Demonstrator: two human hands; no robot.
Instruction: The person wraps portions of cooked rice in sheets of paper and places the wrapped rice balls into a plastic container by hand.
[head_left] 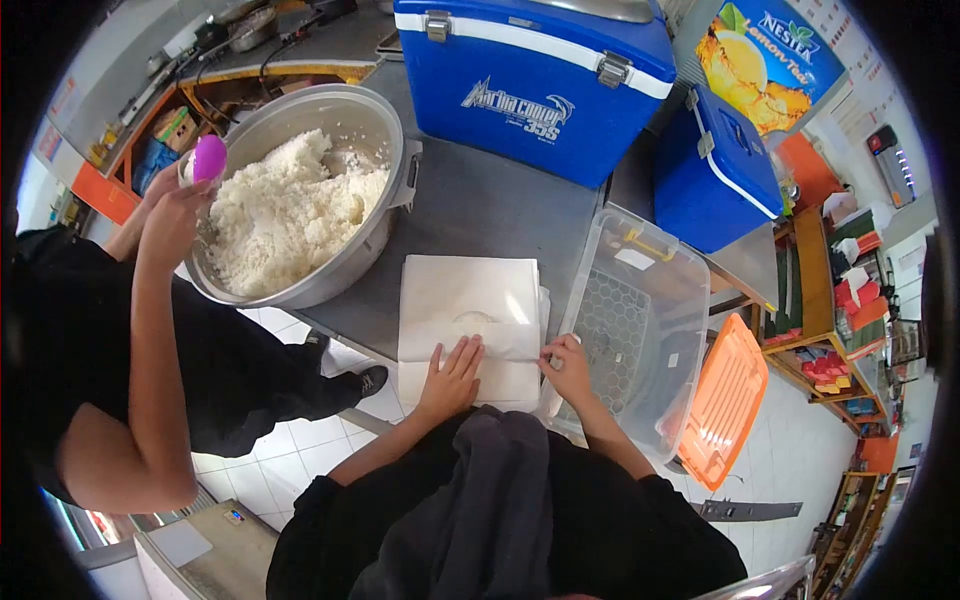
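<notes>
A stack of white paper sheets (470, 290) lies on the grey table, with a folded edge or flap across its middle. My left hand (453, 378) rests flat on the lower part of the paper, its fingers spread and holding nothing. At the right edge of the stack, my right hand (567, 368) has its fingers pinched together on the paper's edge. A faint round shape shows on the paper just above my left fingertips; I cannot tell what it is.
A large metal pot of white rice (290, 215) stands at the left, where a co-worker's hands (175, 205) hold a purple scoop (210, 158). Blue coolers (530, 90) stand behind the paper. At the right are a clear plastic bin (625, 320) and an orange lid (722, 405).
</notes>
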